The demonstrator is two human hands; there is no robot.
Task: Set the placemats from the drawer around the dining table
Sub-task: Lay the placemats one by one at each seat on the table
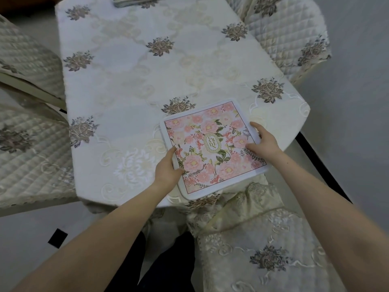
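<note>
Head view showed the left hand (pixel 168 167) gripping the near-left edge of a pink floral placemat (pixel 212 148), thumb on the printed face and fingers along the border. The right hand (pixel 263 140) held the right edge, thumb lying across the print and fingers curled over the white margin. Both hands were therefore occupied with the same mat — neither was free.

The placemat lay at the near end of the worktop (pixel 130 85), close to the corner, on the embroidered cloth. It sat skewed to the worktop edge, and its near corner overhung the edge slightly. Whether it rested fully flat or was partly lifted could not be told. It looked thick at the border, possibly more than one mat stacked; this could not be confirmed.

Quilted chairs stood at the left (pixel 31 144), at the far right (pixel 290 39) and in the near foreground (pixel 263 239). A folded item (pixel 136 1) showed at the far edge, cut off by the frame.

Judgement: the step in hand was the placing of a mat at the near seat. The next move called for squaring it to the edge and drawing the overhanging corner inward — then letting go with both hands and going on to the remaining seats.
</note>
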